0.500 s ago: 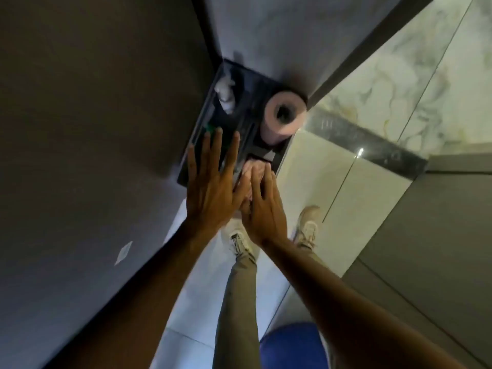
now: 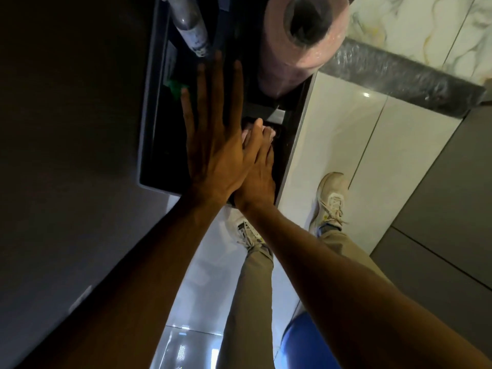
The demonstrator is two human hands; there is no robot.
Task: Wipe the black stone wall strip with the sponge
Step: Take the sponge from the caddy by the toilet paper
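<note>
A pale pink sponge (image 2: 249, 131) lies in the black recessed shelf (image 2: 153, 145), mostly hidden under my fingers. My right hand (image 2: 257, 179) presses flat on the sponge, fingertips over it. My left hand (image 2: 215, 145) is open with fingers spread, laid flat over the shelf and overlapping the thumb side of my right hand. The black speckled stone wall strip (image 2: 399, 75) runs from the shelf's right side across the white tiled wall, apart from both hands.
A pink paper roll (image 2: 300, 43) fills the shelf's far end beside a grey bottle (image 2: 191, 30), with something green (image 2: 175, 87) near my left fingertips. Below are my legs, two pale shoes (image 2: 331, 201) on glossy tiles, and a blue round object (image 2: 306, 344).
The view has come much closer to the shelf. My left hand has slid right and now overlaps my right hand, which stays on the sponge.
</note>
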